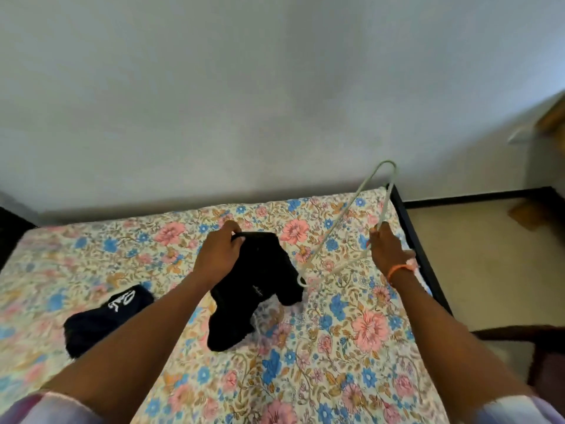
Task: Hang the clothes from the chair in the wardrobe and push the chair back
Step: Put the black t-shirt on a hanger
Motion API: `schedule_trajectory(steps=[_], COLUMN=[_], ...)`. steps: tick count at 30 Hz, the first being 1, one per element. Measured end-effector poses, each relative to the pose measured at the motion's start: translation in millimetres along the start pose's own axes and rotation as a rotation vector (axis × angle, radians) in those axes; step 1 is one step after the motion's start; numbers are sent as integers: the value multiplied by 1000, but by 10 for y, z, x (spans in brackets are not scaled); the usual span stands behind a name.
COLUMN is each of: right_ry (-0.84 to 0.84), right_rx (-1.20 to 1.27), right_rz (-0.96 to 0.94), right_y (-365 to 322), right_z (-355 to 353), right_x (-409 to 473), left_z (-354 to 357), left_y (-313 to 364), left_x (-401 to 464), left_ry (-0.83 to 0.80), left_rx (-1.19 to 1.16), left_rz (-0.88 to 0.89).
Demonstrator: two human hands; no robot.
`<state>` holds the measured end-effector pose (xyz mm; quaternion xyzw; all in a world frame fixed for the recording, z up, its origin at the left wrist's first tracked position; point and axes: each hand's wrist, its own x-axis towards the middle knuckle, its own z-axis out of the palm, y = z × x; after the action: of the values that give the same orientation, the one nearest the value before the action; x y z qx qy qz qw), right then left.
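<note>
My left hand (pixel 221 250) grips the top edge of a black garment (pixel 260 289) and holds it up over the bed; its lower part droops onto the bedspread. My right hand (pixel 386 250) grips a pale wire hanger (pixel 345 215) by one side, tilted, with its hook end (pixel 301 281) touching the garment's right edge. A second dark garment with white lettering (pixel 104 319) lies folded on the bed to the left. The dark wooden chair (pixel 532 350) shows at the lower right edge, partly cut off.
The bed with the floral sheet (pixel 351 362) fills the lower half, with a dark frame (pixel 419 249) along its right side. A white wall (pixel 275 87) stands behind. Beige floor (pixel 477 255) lies to the right, with wooden furniture (pixel 547 117) at the far right edge.
</note>
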<state>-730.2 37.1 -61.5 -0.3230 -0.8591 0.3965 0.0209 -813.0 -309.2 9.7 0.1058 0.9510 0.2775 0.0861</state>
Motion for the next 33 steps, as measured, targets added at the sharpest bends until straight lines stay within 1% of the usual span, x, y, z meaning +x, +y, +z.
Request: schedule_trajectory(steps=[1,3,7,8,13,19,23,25,28,31,33], right_ry=[-21,-42,-96,-98,-56,63,100,118,134,146,121], right_rx=[103,233,500,522,570,609,619,559,408,249,128], right_rz=[17,112,355,399,431,166,-10,-136,-288,-433,-522], right_y=[-42,-113,-133,-163,-149,-677,-1129,-1344,-1597,-1868,-2096], right_z=[47,123,330,333,448,234,110,112,177,254,263], right_x=[-17,-58,-206,-270,-457,-610,-691,-771,-894,-988,-1082], left_z=[-84,-183,-222,-216,-226,-504,-797,-986,-1321,-1711,-1952], left_y=[-85,-197,-369,-387,-398,-325,-235,-159,-52,36,116], left_x=[-69,-184,-388,-428,-535,-470,-347,-299,-255,-255,-259], left_ry=[7,13,12,13,20,56,86,95,91,34,1], left_rx=[-14,-38,-36,-35,-53,-56,-104,-113,-134,-188,-221], left_rz=[4,11,4,3,-2,26,-6,15,49,79,107])
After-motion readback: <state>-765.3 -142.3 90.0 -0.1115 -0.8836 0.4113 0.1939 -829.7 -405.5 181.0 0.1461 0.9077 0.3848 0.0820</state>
